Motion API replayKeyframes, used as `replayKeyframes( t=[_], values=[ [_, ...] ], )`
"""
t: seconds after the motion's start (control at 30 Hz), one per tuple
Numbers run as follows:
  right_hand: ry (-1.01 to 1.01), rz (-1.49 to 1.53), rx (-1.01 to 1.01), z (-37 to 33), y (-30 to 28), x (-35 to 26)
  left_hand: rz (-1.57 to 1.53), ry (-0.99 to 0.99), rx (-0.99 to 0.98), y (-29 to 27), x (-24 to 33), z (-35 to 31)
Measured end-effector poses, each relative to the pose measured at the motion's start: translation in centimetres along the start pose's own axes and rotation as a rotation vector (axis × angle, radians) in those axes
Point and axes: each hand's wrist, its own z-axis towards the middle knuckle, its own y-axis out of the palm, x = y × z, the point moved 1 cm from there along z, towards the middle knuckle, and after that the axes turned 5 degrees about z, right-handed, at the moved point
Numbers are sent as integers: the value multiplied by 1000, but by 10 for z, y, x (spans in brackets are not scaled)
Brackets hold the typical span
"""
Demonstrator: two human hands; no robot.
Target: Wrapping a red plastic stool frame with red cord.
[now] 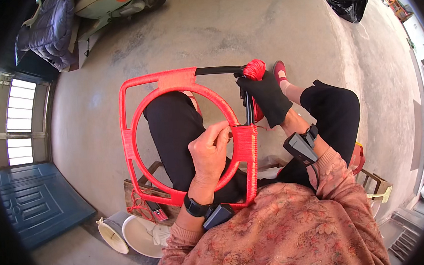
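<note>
Grey floor point(94, 115) lies under the frame point(177, 78) over your legs point(171, 137). Most of it is wrapped red. Your left hand point(207, 152) pinches by the ring's point(221, 101) right edge. Bare black top right corner point(218, 70) looks left to do; your gloved right hand point(269, 98) clutches red cord point(255, 70) there.

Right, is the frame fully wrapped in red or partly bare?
Partly bare: the frame shows black tubing at its upper right, near the right hand.

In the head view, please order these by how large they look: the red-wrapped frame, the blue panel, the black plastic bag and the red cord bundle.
1. Red-wrapped frame, by its outline
2. Blue panel
3. Black plastic bag
4. Red cord bundle, visible part only; the gloved right hand hides some
</note>
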Motion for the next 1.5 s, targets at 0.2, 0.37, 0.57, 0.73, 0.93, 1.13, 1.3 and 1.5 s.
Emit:
replayKeyframes(
  t=[0.2, 0.37, 0.57, 0.73, 0.93, 1.13, 1.3, 1.5],
  values=[
    [-33, 34, 55, -2, -4, 7, 64, 134, 7, 3, -1, 3],
    [-44, 48, 65, -1, -5, 11, 31, 118, -6, 4, -3, 4],
    [-150, -9, 82, 2, -6, 10, -33, 33, -18, 9, 2, 6],
    [-117, 63, 36, -6, -8, 9, -464, -283, -155, 5, -9, -4],
    [-216, 106, 61, -6, -4, 13, -612, -345, -204, 3, -4, -7],
    [-114, 60, 36, -7, -7, 7, -621, -347, -191, 5, -2, -9],
    [-60, 58, 43, -8, -7, 7, -569, -368, -165, 5, -1, -9],
    [-86, 58, 26, -4, -9, 12, -515, -246, -216, 6, -7, -2]
  ],
)
